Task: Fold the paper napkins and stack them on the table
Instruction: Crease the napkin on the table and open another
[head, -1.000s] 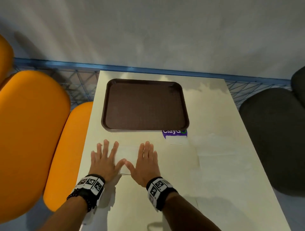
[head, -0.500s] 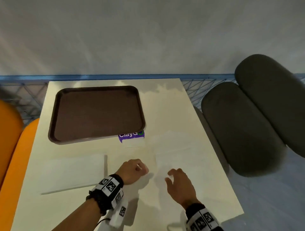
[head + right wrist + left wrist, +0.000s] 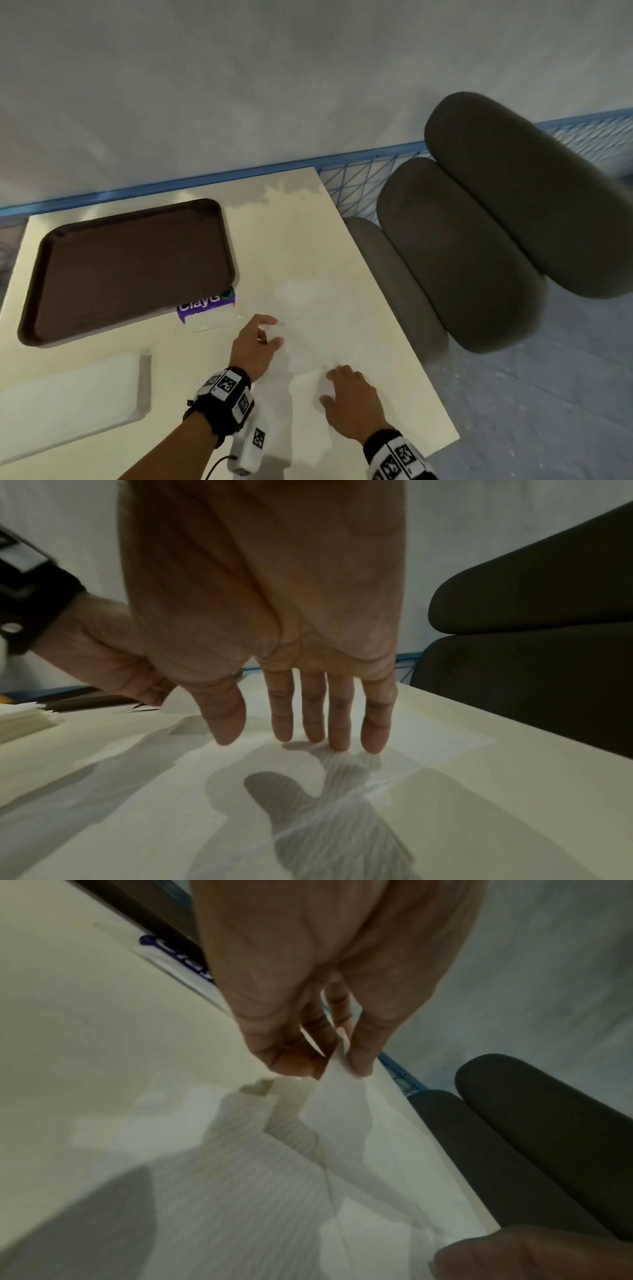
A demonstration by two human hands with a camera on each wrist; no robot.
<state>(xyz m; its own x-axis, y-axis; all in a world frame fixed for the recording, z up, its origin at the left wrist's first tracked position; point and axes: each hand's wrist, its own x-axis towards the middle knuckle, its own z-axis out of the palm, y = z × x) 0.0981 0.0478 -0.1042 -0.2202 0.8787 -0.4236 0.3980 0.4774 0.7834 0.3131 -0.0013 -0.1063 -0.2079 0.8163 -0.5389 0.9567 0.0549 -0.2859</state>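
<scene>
An unfolded white paper napkin (image 3: 315, 308) lies flat on the right half of the cream table (image 3: 191, 359). My left hand (image 3: 274, 330) pinches its near-left corner between thumb and finger and lifts it slightly, as the left wrist view shows (image 3: 337, 1064) with the napkin (image 3: 274, 1191) below. My right hand (image 3: 334, 380) rests with straight fingers on the napkin's near edge; in the right wrist view its fingertips (image 3: 339, 746) touch the napkin (image 3: 394, 764). A folded napkin stack (image 3: 68, 397) lies at the near left, also seen edge-on (image 3: 24, 721).
A bare brown tray (image 3: 130, 267) sits at the far left of the table, with a purple-labelled packet (image 3: 205, 303) at its near right corner. Dark grey padded seats (image 3: 479, 257) stand just past the table's right edge. A blue mesh rail (image 3: 349, 178) runs behind.
Both hands have left the folded napkin at the left and moved right to the flat napkin. The left hand has taken hold of its corner. The head has turned right.
</scene>
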